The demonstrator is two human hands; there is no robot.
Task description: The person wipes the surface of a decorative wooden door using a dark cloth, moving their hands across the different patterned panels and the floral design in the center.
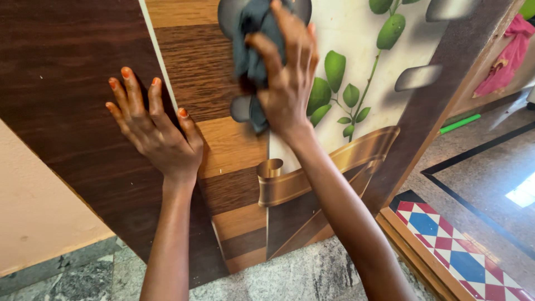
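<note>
Right hand (287,78) clamped on grey cloth (251,56) bunched beneath its fingers against the printed door (234,145), left hand (156,131) flat, fingers apart, on dark panel; stone floor (312,278) below

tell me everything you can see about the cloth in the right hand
The cloth is dark grey, soft and crumpled into a bunch. The right hand grips it with curled fingers and presses it against the decorated door panel. A loose end hangs below the palm. The hand hides its middle.
</note>
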